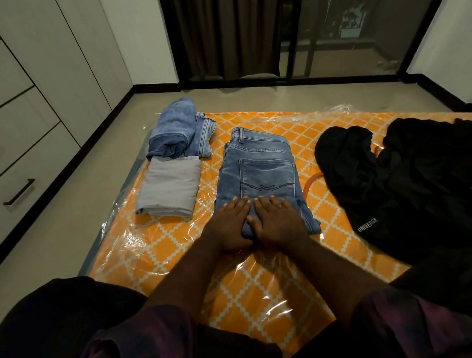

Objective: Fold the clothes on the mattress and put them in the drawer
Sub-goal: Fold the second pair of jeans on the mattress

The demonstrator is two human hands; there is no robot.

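Folded blue jeans (262, 165) lie in the middle of the orange patterned mattress (237, 286), which is wrapped in clear plastic. My left hand (230, 224) and my right hand (277, 220) press flat side by side on the near end of the jeans, fingers straight. To the left lie a folded grey garment (168, 189) and, behind it, a rolled blue towel (174, 124) on folded light jeans (204, 136). A heap of unfolded black clothes (410, 182) with the word "UNIVERSE" covers the right side of the mattress.
A white wardrobe with drawers (17, 173) and black bar handles stands along the left wall, all drawers closed. Beige floor runs between it and the mattress. Dark curtains and a glass sliding door (302, 26) are at the back.
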